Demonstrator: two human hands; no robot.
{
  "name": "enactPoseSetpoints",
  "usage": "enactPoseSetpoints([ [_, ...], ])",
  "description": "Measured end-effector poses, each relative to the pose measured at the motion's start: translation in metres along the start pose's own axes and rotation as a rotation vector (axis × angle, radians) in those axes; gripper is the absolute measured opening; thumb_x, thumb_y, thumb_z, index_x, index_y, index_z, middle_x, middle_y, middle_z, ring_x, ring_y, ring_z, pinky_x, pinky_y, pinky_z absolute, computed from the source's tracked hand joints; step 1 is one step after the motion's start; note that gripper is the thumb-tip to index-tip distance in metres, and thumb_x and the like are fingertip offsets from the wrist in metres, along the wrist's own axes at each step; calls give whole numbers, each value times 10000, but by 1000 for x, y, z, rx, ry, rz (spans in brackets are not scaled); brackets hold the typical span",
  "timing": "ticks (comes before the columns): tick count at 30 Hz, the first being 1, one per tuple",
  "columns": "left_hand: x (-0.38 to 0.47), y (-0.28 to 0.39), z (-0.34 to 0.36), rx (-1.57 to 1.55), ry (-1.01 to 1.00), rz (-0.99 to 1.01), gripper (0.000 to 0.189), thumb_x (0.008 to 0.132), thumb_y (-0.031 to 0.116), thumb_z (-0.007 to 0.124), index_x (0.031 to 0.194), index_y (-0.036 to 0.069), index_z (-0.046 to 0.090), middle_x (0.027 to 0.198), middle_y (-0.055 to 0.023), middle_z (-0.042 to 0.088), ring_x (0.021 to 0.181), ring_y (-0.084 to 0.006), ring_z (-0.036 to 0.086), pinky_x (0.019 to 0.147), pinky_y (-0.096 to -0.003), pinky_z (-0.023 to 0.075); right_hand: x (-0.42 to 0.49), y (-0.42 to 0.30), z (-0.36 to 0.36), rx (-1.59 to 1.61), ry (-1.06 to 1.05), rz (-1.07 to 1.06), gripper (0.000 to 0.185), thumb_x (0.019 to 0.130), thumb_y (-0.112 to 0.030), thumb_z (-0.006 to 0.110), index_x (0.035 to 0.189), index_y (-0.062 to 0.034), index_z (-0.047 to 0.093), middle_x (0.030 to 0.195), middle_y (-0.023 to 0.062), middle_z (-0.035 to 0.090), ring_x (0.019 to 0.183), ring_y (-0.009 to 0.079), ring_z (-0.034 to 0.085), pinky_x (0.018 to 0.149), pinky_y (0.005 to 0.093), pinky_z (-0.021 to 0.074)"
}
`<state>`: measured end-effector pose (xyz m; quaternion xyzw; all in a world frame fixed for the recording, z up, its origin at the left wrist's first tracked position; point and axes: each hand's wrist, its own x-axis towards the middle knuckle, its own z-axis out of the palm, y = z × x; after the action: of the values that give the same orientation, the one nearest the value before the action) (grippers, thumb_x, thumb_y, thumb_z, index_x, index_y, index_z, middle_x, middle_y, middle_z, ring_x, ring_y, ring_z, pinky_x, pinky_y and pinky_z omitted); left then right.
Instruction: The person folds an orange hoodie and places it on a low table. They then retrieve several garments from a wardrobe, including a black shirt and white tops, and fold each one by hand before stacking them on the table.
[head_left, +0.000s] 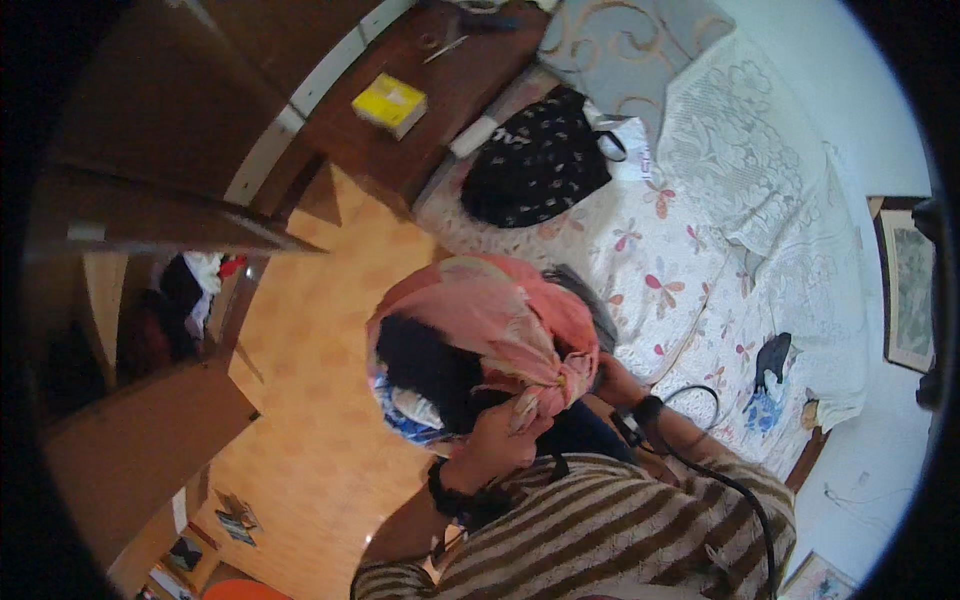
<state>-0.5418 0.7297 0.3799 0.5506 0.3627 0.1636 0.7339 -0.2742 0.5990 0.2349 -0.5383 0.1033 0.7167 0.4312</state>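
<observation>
A pink-red cloth bundle (465, 300) hangs in front of me, gathered into a knot (559, 382) on its near right side. Dark fabric (427, 367) and blue-and-white patterned cloth (401, 416) show through its open left side. My left hand (502, 442), with a black band at the wrist, is closed around the cloth end below the knot. At the bundle's right edge is my right hand (619, 382), a black watch on its wrist; its fingers are partly hidden behind the cloth, so its grip is unclear. Grey fabric (585, 300) shows behind the bundle.
A bed with a flower-patterned cover (652, 255) lies ahead to the right, bearing a black printed cloth bag (540, 161) and small garments (769, 382). A yellow box (390, 105) rests on a dark wooden surface. To the left, an open wardrobe (172, 315) holds clothes.
</observation>
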Motion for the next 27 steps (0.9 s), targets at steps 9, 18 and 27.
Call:
enactPoseSetpoints([
  [9,157,57,158,-182,-373,112,292,952,200,642,1173,15,594,941,-9,604,878,-65,526,720,-266,474,-106,-131,-178,186,280,-572,287,891,-218,571,1083,-9,612,1076,106,660,990,253,642,888,401,531],
  [18,284,-7,159,11,-336,136,558,970,135,570,1473,17,359,1275,-107,586,1152,-146,548,972,-278,444,-48,-263,-219,-532,948,-465,531,945,-390,607,1387,-151,435,1315,37,529,1205,181,508,939,474,453],
  [27,114,-174,-39,-73,443,-64,421,985,160,540,1349,-44,489,1263,-105,597,1126,-158,568,963,-304,459,84,-183,-85,-1136,75,-806,328,962,-103,558,1283,-40,554,1049,46,635,898,123,583,749,261,488],
])
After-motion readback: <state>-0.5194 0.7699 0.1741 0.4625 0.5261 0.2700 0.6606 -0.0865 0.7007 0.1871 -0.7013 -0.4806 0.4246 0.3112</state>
